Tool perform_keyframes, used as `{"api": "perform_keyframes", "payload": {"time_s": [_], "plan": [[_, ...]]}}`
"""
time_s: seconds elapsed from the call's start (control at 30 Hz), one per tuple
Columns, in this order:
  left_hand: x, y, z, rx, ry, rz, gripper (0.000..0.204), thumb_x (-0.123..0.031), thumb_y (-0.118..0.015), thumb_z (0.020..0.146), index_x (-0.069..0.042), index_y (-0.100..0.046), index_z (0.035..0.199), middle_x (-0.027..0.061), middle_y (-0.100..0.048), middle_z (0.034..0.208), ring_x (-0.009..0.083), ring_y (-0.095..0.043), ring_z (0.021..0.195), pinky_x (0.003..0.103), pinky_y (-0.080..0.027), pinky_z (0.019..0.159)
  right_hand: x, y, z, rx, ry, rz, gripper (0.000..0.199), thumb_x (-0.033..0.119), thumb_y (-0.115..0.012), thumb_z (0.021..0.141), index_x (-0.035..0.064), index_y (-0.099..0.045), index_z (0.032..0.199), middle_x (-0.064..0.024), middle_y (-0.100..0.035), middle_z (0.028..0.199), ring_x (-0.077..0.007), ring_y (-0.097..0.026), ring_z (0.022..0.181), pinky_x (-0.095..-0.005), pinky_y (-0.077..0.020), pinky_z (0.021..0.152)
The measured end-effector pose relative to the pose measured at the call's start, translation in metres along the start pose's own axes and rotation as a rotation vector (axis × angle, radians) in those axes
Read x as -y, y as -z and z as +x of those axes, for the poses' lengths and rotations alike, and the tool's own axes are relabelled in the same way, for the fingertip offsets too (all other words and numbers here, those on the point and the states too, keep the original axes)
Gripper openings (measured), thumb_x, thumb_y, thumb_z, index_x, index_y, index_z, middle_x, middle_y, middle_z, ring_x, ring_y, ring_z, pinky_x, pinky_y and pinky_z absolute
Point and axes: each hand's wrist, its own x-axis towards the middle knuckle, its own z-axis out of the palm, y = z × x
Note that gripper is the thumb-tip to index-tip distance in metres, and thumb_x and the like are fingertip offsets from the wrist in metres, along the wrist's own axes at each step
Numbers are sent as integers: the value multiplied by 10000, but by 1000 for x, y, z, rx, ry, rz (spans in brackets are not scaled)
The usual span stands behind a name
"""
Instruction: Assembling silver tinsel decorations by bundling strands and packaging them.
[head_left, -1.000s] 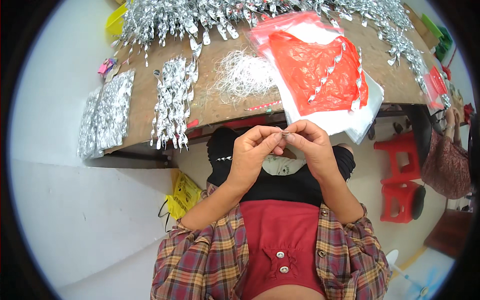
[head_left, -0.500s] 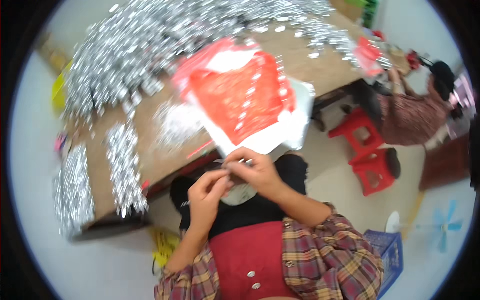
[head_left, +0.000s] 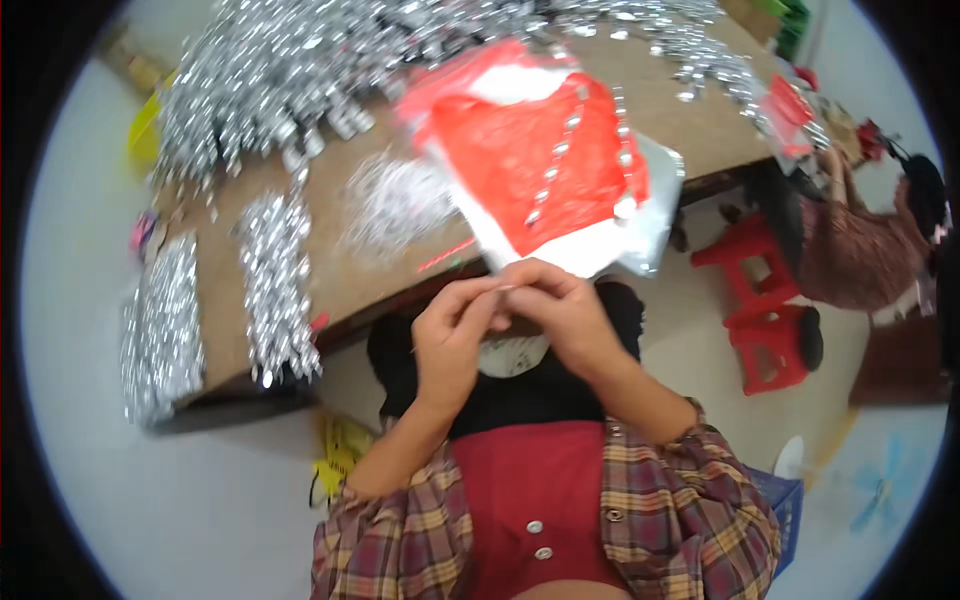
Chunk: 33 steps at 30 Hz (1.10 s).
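My left hand [head_left: 452,335] and my right hand [head_left: 568,315] meet over my lap, in front of the table edge. Both are closed in a pinch, fingertips touching; a tiny pale bit shows between them, too small to name. Just beyond lies a red plastic sheet [head_left: 485,150] on a white surface, with a row of shiny silver pieces [head_left: 556,165] across it. To its left is a loose heap of thin white strings [head_left: 395,205]. Below my hands, a round pale object [head_left: 512,357] rests on my lap, partly hidden.
A large heap of silver tinsel-like strands [head_left: 290,85] covers the table's far side. Two narrower silver bundles [head_left: 275,285] hang toward the near left edge. Red stools [head_left: 765,345] stand at right, with another person [head_left: 860,245] working beyond. A blue crate [head_left: 775,510] sits behind my right side.
The whole view has shifted, so the table and hands appear farther right and higher. My fingertips have come closer together, and the silvery bit at my right fingers is now mostly hidden.
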Motion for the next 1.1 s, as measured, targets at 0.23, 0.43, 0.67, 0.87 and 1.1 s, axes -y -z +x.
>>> {"api": "perform_keyframes", "payload": {"time_s": [0.23,0.43,0.67,0.87,1.1], "plan": [[14,14,-8,92,60,-319,172,-88,-580,891,24,-620,1016,68,-641,870,93,-595,730,218,-496,665,-8,-6,-6,-29,-5,-2,122,66,-601,842,8,-599,949,-30,-587,948,-113,-551,884,-261,-417,834],[-2,9,-16,81,103,-115,166,-71,-570,886,40,-624,996,67,-643,833,98,-596,696,220,-489,660,-3,-11,-21,-38,39,-128,102,36,-570,853,6,-596,947,-58,-602,891,-126,-590,823,-258,-472,750],[15,21,-29,-73,6,-62,106,-18,-565,860,45,-605,935,57,-595,806,88,-533,666,195,-427,612,-22,-16,-24,22,149,-180,71,56,-584,858,-7,-592,890,-51,-572,820,-101,-603,703,-225,-483,619],[14,12,-35,30,-12,-52,91,-44,-522,904,33,-559,935,29,-541,754,79,-476,653,200,-403,613,-20,-12,-37,-85,479,-560,84,52,-610,804,-22,-580,829,-68,-557,811,-109,-599,660,-236,-474,608],[17,9,-39,55,-60,-19,101,-77,-532,911,20,-552,926,23,-537,755,59,-455,647,184,-379,600,-23,-6,-39,-45,396,-401,134,132,-625,785,8,-578,800,-48,-588,684,-98,-571,641,-249,-453,568]]}}
